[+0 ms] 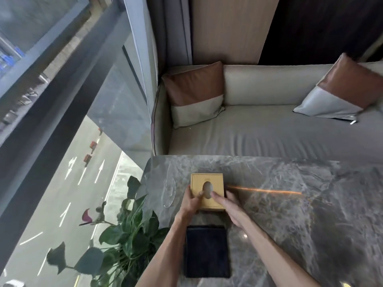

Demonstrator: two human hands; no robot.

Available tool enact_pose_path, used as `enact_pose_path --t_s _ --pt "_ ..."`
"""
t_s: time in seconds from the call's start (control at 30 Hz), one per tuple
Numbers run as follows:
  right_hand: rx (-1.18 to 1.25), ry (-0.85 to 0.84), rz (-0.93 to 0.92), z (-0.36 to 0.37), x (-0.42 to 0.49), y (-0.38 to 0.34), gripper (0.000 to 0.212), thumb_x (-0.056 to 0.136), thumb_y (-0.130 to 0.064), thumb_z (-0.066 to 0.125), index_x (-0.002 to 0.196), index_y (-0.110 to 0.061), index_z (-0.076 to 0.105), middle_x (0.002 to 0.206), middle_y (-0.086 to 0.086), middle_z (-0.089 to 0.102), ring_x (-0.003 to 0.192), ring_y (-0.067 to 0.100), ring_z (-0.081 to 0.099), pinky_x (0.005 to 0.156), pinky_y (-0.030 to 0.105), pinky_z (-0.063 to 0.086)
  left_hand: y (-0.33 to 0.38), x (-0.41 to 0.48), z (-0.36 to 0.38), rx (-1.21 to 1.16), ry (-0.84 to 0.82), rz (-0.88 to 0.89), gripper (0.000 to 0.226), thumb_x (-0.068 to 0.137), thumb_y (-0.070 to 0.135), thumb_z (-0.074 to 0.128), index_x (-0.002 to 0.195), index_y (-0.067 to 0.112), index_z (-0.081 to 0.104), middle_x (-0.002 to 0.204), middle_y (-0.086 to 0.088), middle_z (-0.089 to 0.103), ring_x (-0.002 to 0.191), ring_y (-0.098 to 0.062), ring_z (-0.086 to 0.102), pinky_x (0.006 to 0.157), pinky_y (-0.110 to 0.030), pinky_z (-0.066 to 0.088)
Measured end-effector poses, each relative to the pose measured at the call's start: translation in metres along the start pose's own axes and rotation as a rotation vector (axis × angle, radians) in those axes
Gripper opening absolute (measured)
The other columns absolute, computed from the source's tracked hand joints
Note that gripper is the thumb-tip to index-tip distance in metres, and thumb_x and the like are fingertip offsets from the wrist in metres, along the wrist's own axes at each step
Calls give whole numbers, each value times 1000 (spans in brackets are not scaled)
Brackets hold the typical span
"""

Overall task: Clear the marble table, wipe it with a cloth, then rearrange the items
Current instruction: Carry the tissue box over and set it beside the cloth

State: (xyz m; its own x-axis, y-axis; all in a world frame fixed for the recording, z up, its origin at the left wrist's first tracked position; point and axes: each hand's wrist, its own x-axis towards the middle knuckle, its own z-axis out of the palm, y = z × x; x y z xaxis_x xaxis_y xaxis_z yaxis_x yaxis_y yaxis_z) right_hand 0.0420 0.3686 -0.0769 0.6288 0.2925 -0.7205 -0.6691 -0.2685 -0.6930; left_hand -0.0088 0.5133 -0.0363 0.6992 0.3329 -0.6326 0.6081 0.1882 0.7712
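1. Tabletop: grey marble w/ pale veins, glossy, rounded corner at frame centre-left. An orange light streak runs across it to the right of the box.
2. Wooden box: square, pale tan, smooth flat lid w/ thin inset border. Grey oval at lid centre; can't tell if it's an opening or a knob.
3. Dark cloth: navy-black, folded to a flat rectangle, soft matte look. It lies bottom centre btwn the two forearms, w/ a strip of marble btwn it and the box.
4. Glass dish: clear, rounded, hard to make out, just left of the box.
5. Left hand: grasps the box's left near corner, thumb on the lid beside the oval, fingers down the left side.
6. Right hand: grasps the box's right near side, thumb laid on the lid by the oval, fingers along the right wall.
7. The box sits on the tabletop near its left end, at frame centre, directly btwn both hands.
8. Edges: the tabletop's far edge is just beyond the box, w/ the grey sofa behind it. The left edge is near the dish, w/ plant leaves against it.
9. Room: bare marble runs wide to the right of the box.
10. Sofa holds two brown-and-grey cushions. Window fills the left of frame.
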Motion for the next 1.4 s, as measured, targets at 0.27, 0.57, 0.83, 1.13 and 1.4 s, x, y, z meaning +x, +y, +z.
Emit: enact_pose_path --t_s 0.27,0.57,0.83,1.13,1.4 --pt "-92 66 22 2 33 32 103 49 -80 77 132 -25 54 129 -5 64 123 16 57 108 43 43 -39 31 -4 111 45 35 81 70 53 64 137 15 41 129 -7 59 117 -23 59 101 -48 48" --pt "-104 72 47 -5 54 49 121 48 -88 70 144 -22 41 144 -2 54 131 16 51 112 43 40 -32 28 -6 162 35 56 71 77 44 60 138 14 39 130 -9 58 117 -23 59 102 -48 47" --pt "-79 76 71 7 14 4 131 53 -81 71 153 -16 19 158 4 31 144 21 32 118 49 28 -25 30 -8 196 17 41 60 86 40 61 138 17 39 129 -8 59 114 -25 60 99 -49 49" --pt "-108 58 38 4 12 2 121 51 -86 69 146 -17 39 147 0 49 135 18 45 113 45 37 -34 36 -9 155 -2 45 70 76 50 59 136 20 40 129 -6 59 115 -24 59 101 -51 47" --pt "-127 60 49 8 -6 -12 85 74 -65 71 137 -14 48 137 1 56 134 22 46 110 36 36 -33 31 -7 95 -1 49 76 72 45 62 137 15 37 130 -10 56 117 -26 57 102 -50 47"
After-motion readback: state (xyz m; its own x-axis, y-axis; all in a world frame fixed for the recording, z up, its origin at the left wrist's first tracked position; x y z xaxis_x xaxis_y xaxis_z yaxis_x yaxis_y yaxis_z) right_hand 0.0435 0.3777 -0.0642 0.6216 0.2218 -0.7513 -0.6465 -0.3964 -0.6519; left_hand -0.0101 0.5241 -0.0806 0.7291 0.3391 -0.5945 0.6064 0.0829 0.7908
